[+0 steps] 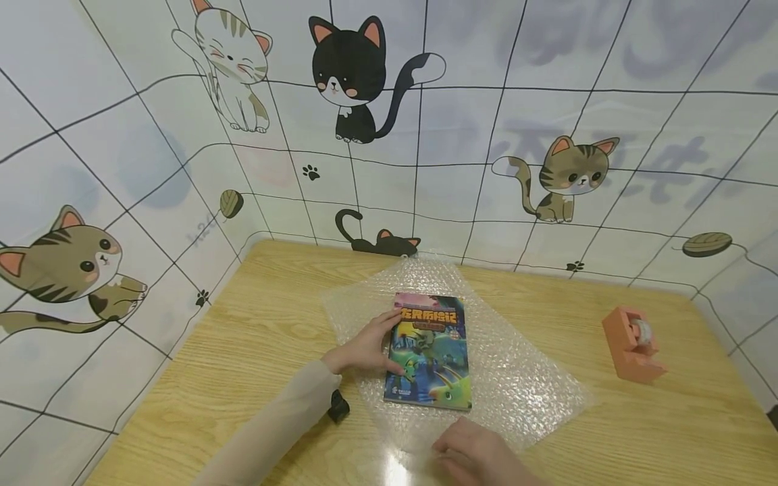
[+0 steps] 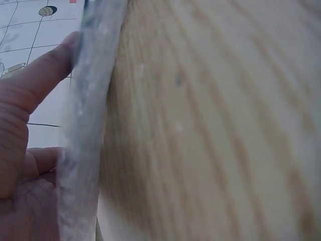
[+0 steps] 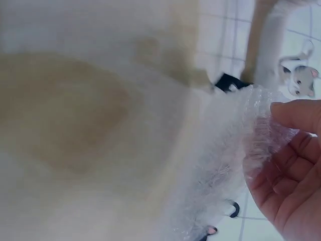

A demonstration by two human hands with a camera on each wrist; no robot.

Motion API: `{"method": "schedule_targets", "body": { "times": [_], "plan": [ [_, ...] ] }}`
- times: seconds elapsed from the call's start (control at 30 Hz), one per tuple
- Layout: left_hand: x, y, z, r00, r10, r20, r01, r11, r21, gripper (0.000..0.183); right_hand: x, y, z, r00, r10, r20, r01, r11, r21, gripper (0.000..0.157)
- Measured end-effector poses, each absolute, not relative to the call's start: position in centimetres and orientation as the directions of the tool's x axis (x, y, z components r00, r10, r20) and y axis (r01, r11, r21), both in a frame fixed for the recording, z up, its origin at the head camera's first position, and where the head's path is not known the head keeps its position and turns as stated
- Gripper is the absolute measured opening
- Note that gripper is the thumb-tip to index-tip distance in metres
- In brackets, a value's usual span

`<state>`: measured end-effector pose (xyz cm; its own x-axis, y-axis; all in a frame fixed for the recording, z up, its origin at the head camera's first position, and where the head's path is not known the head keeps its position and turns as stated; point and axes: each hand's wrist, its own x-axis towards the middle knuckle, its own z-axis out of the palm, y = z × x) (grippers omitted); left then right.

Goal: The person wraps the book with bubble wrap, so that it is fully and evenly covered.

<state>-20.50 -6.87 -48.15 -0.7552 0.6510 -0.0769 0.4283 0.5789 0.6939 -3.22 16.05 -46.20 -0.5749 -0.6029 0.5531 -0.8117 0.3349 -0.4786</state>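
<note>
A colourful book (image 1: 428,358) with yellow Chinese lettering on its cover lies on a sheet of clear bubble wrap (image 1: 510,385), spread at an angle on the table. My left hand (image 1: 367,344) rests against the book's left side, thumb and fingers spread over the edge of the cover. In the left wrist view that hand (image 2: 22,115) appears beside a strip of the wrap. Near the front corner of the sheet, my right hand (image 1: 471,449) pinches the wrap. The right wrist view shows its thumb and fingers gripping the crinkled edge of the bubble wrap (image 3: 220,160).
An orange tape dispenser (image 1: 632,344) with a roll of clear tape stands on the right of the wooden table (image 1: 267,304). A small black object (image 1: 338,407) shows by the left sleeve. Cat-patterned wall covering (image 1: 462,135) borders the table at the back and sides.
</note>
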Motion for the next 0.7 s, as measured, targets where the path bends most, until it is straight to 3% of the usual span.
{"method": "schedule_targets", "body": {
  "times": [0.07, 0.2, 0.33, 0.53, 0.7],
  "plan": [
    [-20.5, -6.9, -48.1, -0.757, 0.649, -0.078, 0.428, 0.582, 0.692, 0.107, -4.0, 16.0, -45.4, -0.558, -0.577, 0.597, -0.829, 0.348, -0.438, 0.004],
    [-20.4, -7.0, -48.0, -0.756, 0.651, -0.071, 0.431, 0.576, 0.695, 0.107, -5.7, 15.8, -43.7, -0.61, -0.524, 0.594, -0.792, 0.409, -0.453, 0.009],
    [-20.4, -7.0, -48.0, -0.753, 0.655, -0.058, 0.443, 0.571, 0.692, 0.107, -7.9, 15.6, -42.6, -0.707, -0.487, 0.513, -0.705, 0.434, -0.56, 0.018],
    [-20.5, -6.9, -48.1, -0.755, 0.653, -0.059, 0.452, 0.582, 0.676, 0.105, -11.1, 15.8, -42.8, -0.811, -0.444, 0.382, -0.56, 0.396, -0.728, 0.008],
    [-20.4, -6.9, -48.1, -0.756, 0.653, -0.042, 0.459, 0.574, 0.678, 0.1, -13.2, 16.0, -43.5, -0.876, -0.399, 0.272, -0.449, 0.465, -0.763, 0.006]
  ]
}}
